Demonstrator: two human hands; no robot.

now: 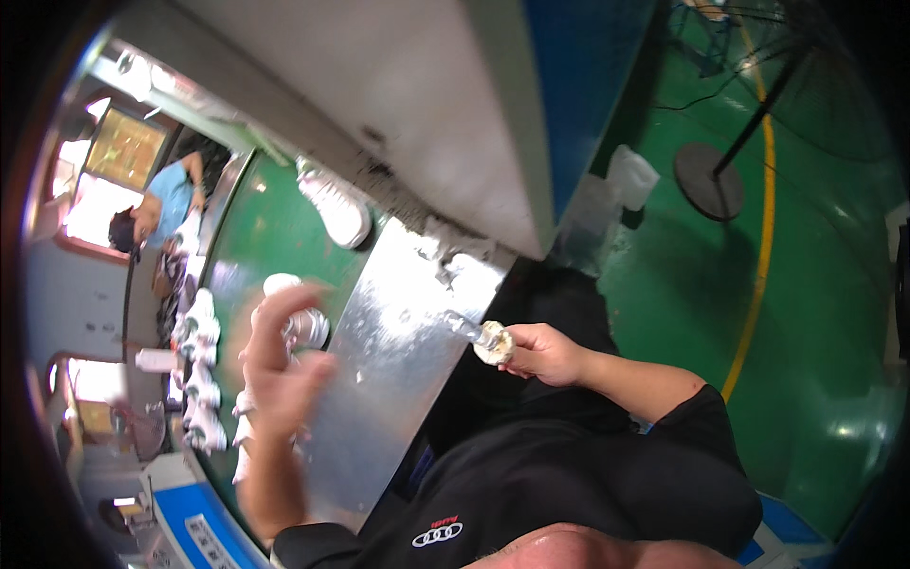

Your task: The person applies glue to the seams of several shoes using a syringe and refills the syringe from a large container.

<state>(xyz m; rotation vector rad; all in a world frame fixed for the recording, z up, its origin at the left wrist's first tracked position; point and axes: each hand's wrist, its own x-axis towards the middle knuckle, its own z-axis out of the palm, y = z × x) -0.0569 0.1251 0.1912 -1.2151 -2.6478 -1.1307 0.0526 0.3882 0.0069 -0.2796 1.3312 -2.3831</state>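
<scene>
My right hand (546, 353) grips a hand tool (495, 344) with a shiny metal tip and a pale, crusted round collar; its exact kind is unclear. The tip points over a bare metal worktop (380, 405). Blurred by motion, my left hand (281, 363) has thumb and fingers apart, with nothing seen between them. Behind it, partly hidden, is a pale sneaker (311, 327) on the green conveyor belt (249, 242). Farther along the belt lies a white sneaker (334, 205). Crumpled whitish material (473, 274) sits at the worktop's far end.
A large grey machine housing (398, 92) overhangs the worktop. Across the belt, a person in a blue shirt (170, 195) works near a row of white shoes (202, 377). A fan base (709, 181) and translucent plastic container (633, 176) stand on the green floor at right.
</scene>
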